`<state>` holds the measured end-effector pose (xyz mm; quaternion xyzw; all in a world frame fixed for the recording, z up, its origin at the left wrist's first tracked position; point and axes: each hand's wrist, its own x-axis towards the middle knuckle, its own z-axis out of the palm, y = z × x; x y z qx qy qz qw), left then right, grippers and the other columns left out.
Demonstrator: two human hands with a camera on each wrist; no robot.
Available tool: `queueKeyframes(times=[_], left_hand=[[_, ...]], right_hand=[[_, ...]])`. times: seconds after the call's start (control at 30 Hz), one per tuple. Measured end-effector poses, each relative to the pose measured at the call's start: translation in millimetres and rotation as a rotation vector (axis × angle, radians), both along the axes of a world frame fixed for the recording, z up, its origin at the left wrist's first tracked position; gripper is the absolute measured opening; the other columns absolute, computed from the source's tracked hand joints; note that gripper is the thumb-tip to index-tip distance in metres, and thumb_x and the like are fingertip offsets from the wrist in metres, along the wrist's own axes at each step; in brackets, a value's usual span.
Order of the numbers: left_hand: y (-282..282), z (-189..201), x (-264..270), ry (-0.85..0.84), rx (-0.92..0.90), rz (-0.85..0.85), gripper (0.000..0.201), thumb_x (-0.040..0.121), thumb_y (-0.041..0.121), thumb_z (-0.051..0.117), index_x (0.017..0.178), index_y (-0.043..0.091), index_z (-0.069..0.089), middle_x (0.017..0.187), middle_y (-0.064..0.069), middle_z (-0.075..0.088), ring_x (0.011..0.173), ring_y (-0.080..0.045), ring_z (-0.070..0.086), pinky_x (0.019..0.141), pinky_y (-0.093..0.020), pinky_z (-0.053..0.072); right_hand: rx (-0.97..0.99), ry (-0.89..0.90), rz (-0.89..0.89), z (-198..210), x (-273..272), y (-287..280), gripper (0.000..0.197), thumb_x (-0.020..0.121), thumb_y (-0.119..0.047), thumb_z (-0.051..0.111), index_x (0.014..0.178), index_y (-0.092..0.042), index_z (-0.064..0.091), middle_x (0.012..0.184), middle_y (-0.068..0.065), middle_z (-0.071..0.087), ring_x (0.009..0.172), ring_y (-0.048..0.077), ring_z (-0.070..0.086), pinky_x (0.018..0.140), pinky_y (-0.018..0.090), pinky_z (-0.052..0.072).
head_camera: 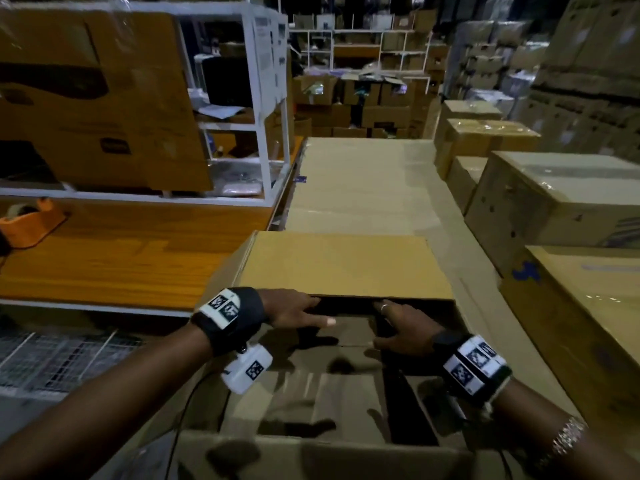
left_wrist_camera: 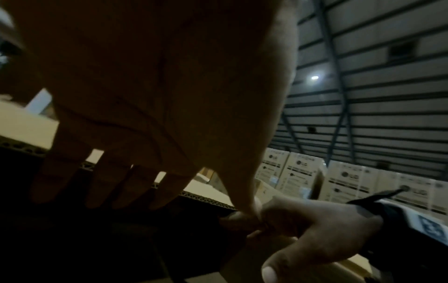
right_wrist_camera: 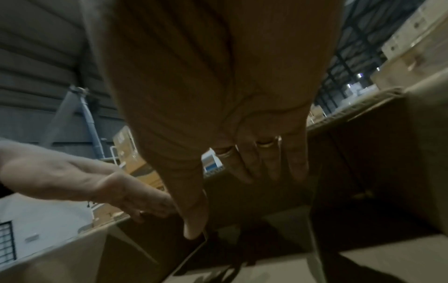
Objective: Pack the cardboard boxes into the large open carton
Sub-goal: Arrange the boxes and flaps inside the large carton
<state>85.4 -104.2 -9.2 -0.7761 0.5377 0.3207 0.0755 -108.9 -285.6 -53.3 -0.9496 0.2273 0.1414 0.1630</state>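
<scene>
The large open carton (head_camera: 311, 455) stands right in front of me, its far flap (head_camera: 346, 265) folded out flat. Several brown cardboard boxes (head_camera: 346, 396) lie inside in shadow. A smaller box (head_camera: 349, 332) sits by the far wall between my hands. My left hand (head_camera: 298, 310) reaches in from the left with straight, spread fingers (left_wrist_camera: 60, 172), its thumb laid over that box. My right hand (head_camera: 398, 323) reaches in from the right with straight fingers (right_wrist_camera: 266, 159), its thumb (right_wrist_camera: 194, 220) pointing down at the edge of a box (right_wrist_camera: 288, 218). Neither hand curls round anything.
An orange wooden bench (head_camera: 121, 258) with an orange tape dispenser (head_camera: 31, 223) runs along the left, with a white shelf frame (head_camera: 263, 109) behind it. Sealed cartons (head_camera: 554, 202) are stacked close on the right. A flat cardboard sheet (head_camera: 363, 181) lies beyond the carton.
</scene>
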Motion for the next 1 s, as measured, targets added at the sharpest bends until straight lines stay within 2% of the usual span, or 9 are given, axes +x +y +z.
queueKeyframes(times=[0.07,0.17,0.3,0.47,0.63,0.77,0.83,0.93,1.0], left_hand=[[9,13,-1,-0.050,-0.026,-0.051,0.103,0.097,0.070,0.047,0.165,0.012,-0.003,0.172,-0.012,0.012,0.157,-0.029,0.018,0.126,-0.043,0.023],[18,41,0,-0.137,-0.108,-0.041,0.109,0.093,0.072,0.051,0.163,0.024,-0.018,0.173,-0.009,-0.003,0.160,-0.030,-0.002,0.128,-0.047,0.015],[4,66,21,-0.280,-0.283,0.000,0.109,0.089,0.080,0.045,0.162,0.030,-0.020,0.173,-0.003,-0.010,0.160,-0.027,-0.007,0.129,-0.052,0.006],[-40,75,75,-0.286,-0.427,0.124,0.107,0.091,0.078,0.047,0.164,0.028,-0.011,0.173,-0.004,-0.012,0.159,-0.028,-0.010,0.127,-0.060,0.006],[-82,49,124,-0.266,-0.420,0.215,0.106,0.092,0.074,0.052,0.165,0.027,-0.009,0.173,-0.008,-0.012,0.159,-0.034,-0.005,0.125,-0.065,0.006],[-108,1,150,-0.251,-0.315,0.243,0.106,0.092,0.071,0.056,0.165,0.026,-0.007,0.172,-0.005,-0.017,0.159,-0.035,-0.008,0.122,-0.069,0.006],[-116,-27,161,-0.277,-0.231,0.220,0.098,0.097,0.065,0.054,0.166,0.027,-0.005,0.173,-0.005,-0.015,0.159,-0.036,-0.007,0.120,-0.073,0.006],[-121,-50,168,-0.299,-0.164,0.184,0.080,0.105,0.045,0.050,0.166,0.028,0.002,0.174,-0.007,0.005,0.158,-0.034,0.009,0.119,-0.073,0.011],[-121,-53,170,-0.286,-0.198,0.164,0.069,0.105,0.032,0.049,0.165,0.028,0.014,0.167,-0.008,0.027,0.153,-0.032,0.027,0.117,-0.070,0.020]], right_hand=[[-0.038,-0.048,0.035,7,-8,-6,0.094,0.094,-0.047,0.067,0.162,-0.010,0.013,0.170,0.011,0.011,0.155,0.026,0.019,0.120,0.034,0.026],[-0.087,-0.214,0.040,30,-11,-12,0.101,0.095,-0.049,0.065,0.162,-0.012,-0.001,0.170,0.010,0.001,0.158,0.023,0.004,0.123,0.031,0.015],[-0.123,-0.427,0.008,67,6,-21,0.109,0.092,-0.048,0.068,0.162,-0.020,-0.010,0.170,0.003,-0.008,0.157,0.022,-0.004,0.127,0.038,0.012],[-0.164,-0.470,-0.069,97,65,-61,0.110,0.089,-0.042,0.074,0.163,-0.024,-0.005,0.169,0.002,-0.018,0.157,0.028,-0.005,0.126,0.052,0.018],[-0.171,-0.469,-0.160,88,136,-113,0.109,0.086,-0.044,0.077,0.164,-0.022,0.004,0.170,0.007,-0.010,0.157,0.033,0.003,0.125,0.052,0.018],[-0.145,-0.340,-0.176,42,183,-146,0.121,0.073,-0.052,0.086,0.162,-0.018,0.010,0.170,0.013,0.001,0.154,0.037,0.015,0.120,0.054,0.029],[-0.107,-0.229,-0.145,13,199,-153,0.119,0.071,-0.055,0.085,0.162,-0.022,0.015,0.169,0.012,0.010,0.153,0.036,0.020,0.119,0.057,0.029],[-0.201,-0.088,-0.055,-19,206,-148,0.080,0.087,-0.051,0.073,0.155,-0.032,0.035,0.154,0.008,0.045,0.139,0.033,0.046,0.112,0.055,0.037],[-0.261,-0.109,-0.051,-31,208,-147,0.059,0.094,-0.044,0.065,0.149,-0.036,0.045,0.146,0.003,0.057,0.132,0.029,0.054,0.109,0.048,0.039]])
